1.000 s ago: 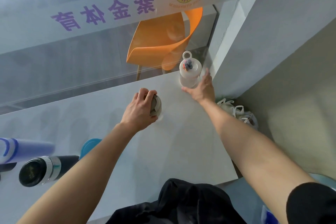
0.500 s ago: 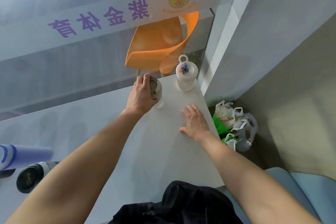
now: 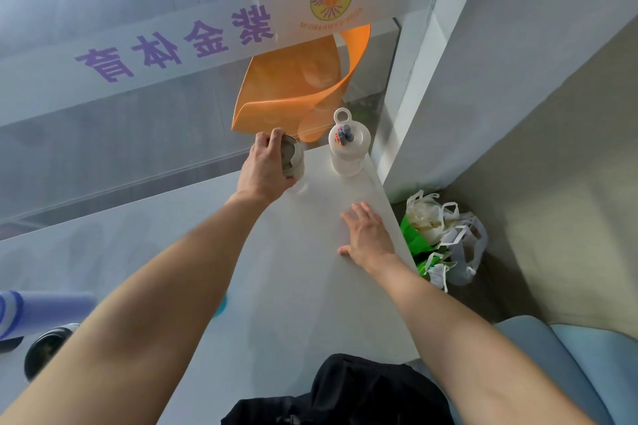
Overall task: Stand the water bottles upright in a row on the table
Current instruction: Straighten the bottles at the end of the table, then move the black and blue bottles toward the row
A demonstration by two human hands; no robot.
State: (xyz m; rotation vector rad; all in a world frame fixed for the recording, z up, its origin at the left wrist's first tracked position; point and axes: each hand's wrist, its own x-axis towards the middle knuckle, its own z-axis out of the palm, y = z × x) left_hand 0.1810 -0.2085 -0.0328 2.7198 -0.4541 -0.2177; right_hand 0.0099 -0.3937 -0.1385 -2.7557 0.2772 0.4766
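1. Working across the pale table [image 3: 276,286], which is filling the middle of the frame from the lower left up to its far corner at upper centre.
2. Leaving the blue bottle [image 3: 45,307] lying on its side at the left edge of the frame, lower left, not yet stood up.
3. Leaving the black bottle [image 3: 48,350] lying just below it, mouth toward the camera and partly hidden by the left forearm. Judging these two as most of the work left.
4. Counting the white bottle [image 3: 348,152] as done: standing upright at upper centre, near the table's far right corner, loop-handled lid on top, nothing touching it.
5. Gripping the grey-lidded bottle [image 3: 293,162] from above with the left hand [image 3: 264,171], fingers curled round the lid. Holding it roughly upright just left of the white bottle and apart from it, and not being able to tell whether its base is resting on the table.
6. Resting the right hand [image 3: 367,235] flat on the table right of centre, fingers straight, holding nothing.
7. Passing over a teal object [image 3: 221,307] peeking out beside the left forearm, too hidden to name. Judging progress as one bottle placed, a second being set beside it, and at least two waiting.
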